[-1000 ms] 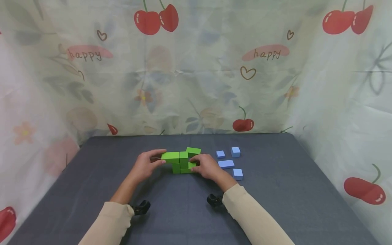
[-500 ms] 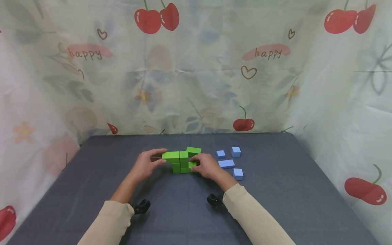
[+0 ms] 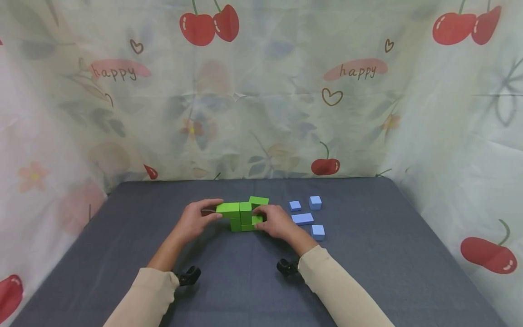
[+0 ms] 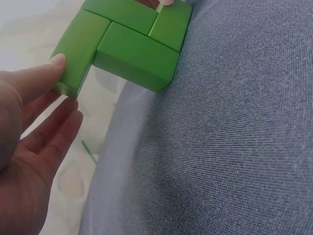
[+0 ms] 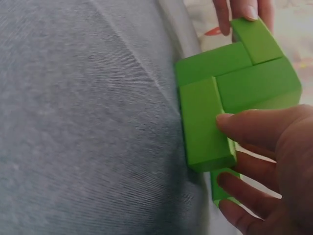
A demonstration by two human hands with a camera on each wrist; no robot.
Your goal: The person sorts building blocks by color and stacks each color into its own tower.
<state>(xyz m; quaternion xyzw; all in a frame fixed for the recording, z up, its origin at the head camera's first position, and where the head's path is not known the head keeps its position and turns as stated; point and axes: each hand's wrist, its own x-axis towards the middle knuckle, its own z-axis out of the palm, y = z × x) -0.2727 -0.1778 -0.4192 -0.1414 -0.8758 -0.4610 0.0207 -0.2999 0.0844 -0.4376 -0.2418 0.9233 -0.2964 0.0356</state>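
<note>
Several green blocks stand joined on the dark table in the head view. One block juts left on top, beside an upright block. Below them are a lower-left block and a flat lower-right block. My left hand pinches the jutting block's free end between thumb and fingers. At the other side, my right hand holds the lower-right block, thumb on its near face and fingers curled behind. Another green block lies behind, partly hidden by the right hand.
Right of the right hand lie two blue cubes, a small flat blue block and a long blue block. A dark cloth covers the table. Printed curtains enclose its back and sides.
</note>
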